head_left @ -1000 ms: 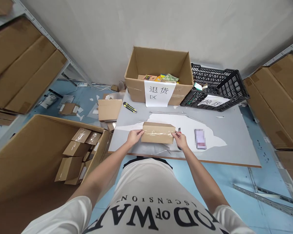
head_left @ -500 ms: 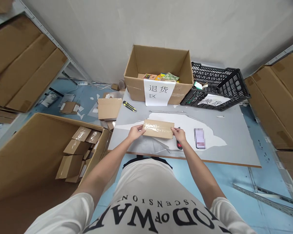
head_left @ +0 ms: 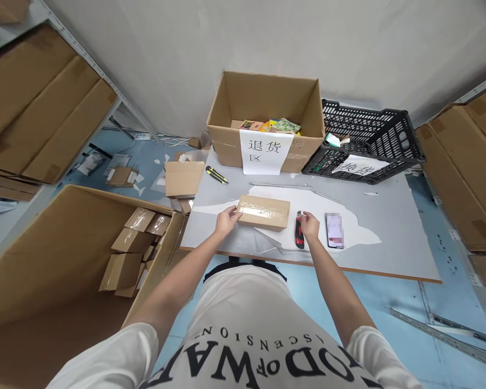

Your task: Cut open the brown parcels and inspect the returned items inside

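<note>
A small brown cardboard box [head_left: 264, 212], taped over with clear tape, lies flat on the grey table [head_left: 389, 237]. My left hand [head_left: 227, 220] grips its left end. My right hand [head_left: 310, 225] has come off the box and hovers with fingers apart just right of a red and black utility knife [head_left: 298, 231], touching or nearly touching it. A phone [head_left: 334, 229] lies just right of that hand.
A large open carton with a paper label [head_left: 267, 121] and a black plastic crate [head_left: 364, 143] stand at the table's far edge. A yellow and black cutter [head_left: 216, 175] lies far left. A big carton of small boxes [head_left: 65, 254] stands on the floor at left; shelving on both sides.
The box was set down flat on the table. My right hand let go of its right end and moved right to the red knife. My left hand kept its hold.
</note>
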`<state>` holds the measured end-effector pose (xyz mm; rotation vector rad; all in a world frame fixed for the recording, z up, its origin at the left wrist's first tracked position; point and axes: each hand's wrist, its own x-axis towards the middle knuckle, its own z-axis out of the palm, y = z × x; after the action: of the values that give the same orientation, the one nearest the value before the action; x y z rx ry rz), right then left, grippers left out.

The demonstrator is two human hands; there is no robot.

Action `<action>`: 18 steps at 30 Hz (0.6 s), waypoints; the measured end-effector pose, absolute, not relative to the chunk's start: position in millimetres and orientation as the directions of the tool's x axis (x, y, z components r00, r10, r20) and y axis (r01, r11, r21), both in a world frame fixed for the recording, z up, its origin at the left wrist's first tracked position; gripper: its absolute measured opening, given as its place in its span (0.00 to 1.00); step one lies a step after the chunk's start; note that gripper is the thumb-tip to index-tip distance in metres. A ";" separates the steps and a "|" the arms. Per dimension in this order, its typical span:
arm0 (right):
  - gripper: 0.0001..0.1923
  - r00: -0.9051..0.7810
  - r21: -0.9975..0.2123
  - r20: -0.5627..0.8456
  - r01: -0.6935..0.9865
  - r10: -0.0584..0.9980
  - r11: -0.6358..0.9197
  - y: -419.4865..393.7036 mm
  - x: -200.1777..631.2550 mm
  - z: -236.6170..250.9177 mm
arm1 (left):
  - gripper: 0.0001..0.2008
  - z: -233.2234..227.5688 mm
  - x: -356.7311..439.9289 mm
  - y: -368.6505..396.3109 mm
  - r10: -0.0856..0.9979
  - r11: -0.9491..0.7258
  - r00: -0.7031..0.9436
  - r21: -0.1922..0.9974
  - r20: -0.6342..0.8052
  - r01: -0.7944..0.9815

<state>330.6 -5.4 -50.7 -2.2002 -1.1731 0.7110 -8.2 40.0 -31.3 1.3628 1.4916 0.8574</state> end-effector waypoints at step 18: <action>0.27 0.445 -0.398 -0.299 0.746 0.844 -0.534 -6.4 339.6 -39.5 | 0.16 0.7 6.6 -6.3 0.835 -0.548 0.528 0.338 0.156 0.766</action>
<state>339.6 -6.4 -39.5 -2.4875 -1.3901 0.6939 6.6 -6.3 0.7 2.5406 1.3532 0.4422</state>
